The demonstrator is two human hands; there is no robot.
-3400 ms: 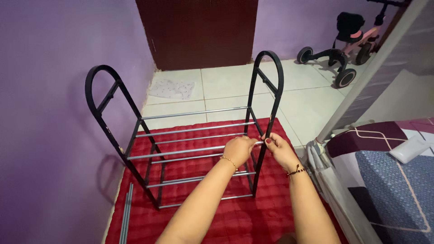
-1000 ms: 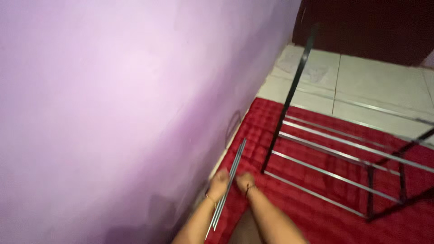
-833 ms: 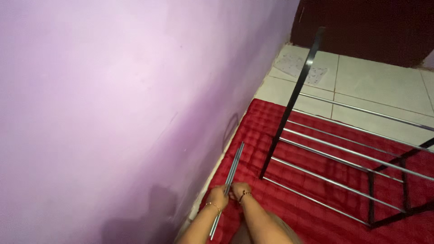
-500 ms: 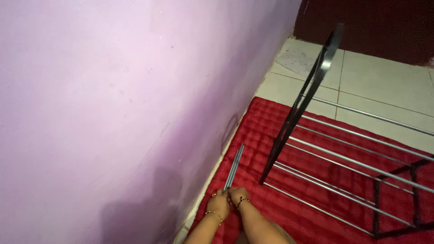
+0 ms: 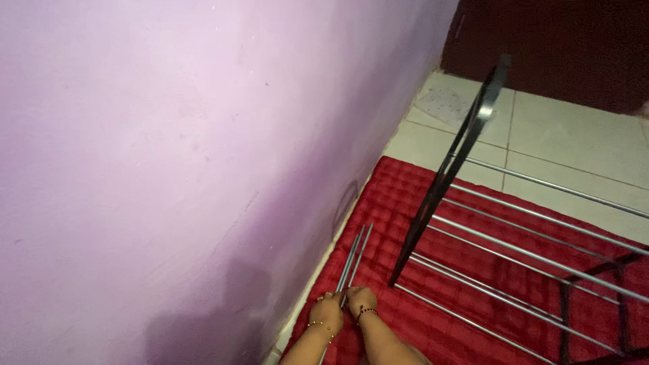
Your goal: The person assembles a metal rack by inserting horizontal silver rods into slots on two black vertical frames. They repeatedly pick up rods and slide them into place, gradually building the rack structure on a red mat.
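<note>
Both my hands meet low in the view on a bundle of thin silver metal rods [image 5: 354,255] that lies on a red quilted mat [image 5: 466,277] beside the wall. My left hand [image 5: 328,313] grips the rods from the left, and my right hand [image 5: 361,301] grips them from the right. Each wrist wears a thin bracelet. To the right stands a black metal rack frame [image 5: 451,164] with several silver crossbars [image 5: 541,233] running off to the right.
A purple wall [image 5: 169,155] fills the left half of the view, close to the mat's edge. Pale floor tiles [image 5: 574,142] lie beyond the mat, and a dark brown door [image 5: 561,40] closes the far end.
My hands left the rack's crossbar and came down to the loose rods by the wall. Over the last second they slid back toward me along the rods and closed on them.
</note>
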